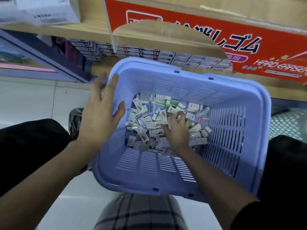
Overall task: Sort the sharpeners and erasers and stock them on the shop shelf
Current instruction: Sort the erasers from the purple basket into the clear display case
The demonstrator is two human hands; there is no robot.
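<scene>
The blue slotted basket (149,165) sits on the pale floor (33,100), hemmed in by the person's dark-trousered knees (33,140) on both sides and by the shelf (93,30) just past its far rim, so the only free floor lies to the left. The left hand (101,117) is spread wide with straight fingers at the basket's left rim; motion blur hides whether it touches the plastic. The right hand (177,130) reaches down inside, fingers bent into the pile (whether they grip a packet cannot be told). The fingertips are buried and the print on most packets is too small to read. A checked cloth (141,211) is cut off at the bottom edge, and a red carton (249,45) marked "HARD ERASER" runs out of view on the right. The basket's bottom is covered with a loose heap of eraser packets (149,120), mostly white, a few green. Stacked rows of small boxes (132,52) fill the shelf level behind the basket
</scene>
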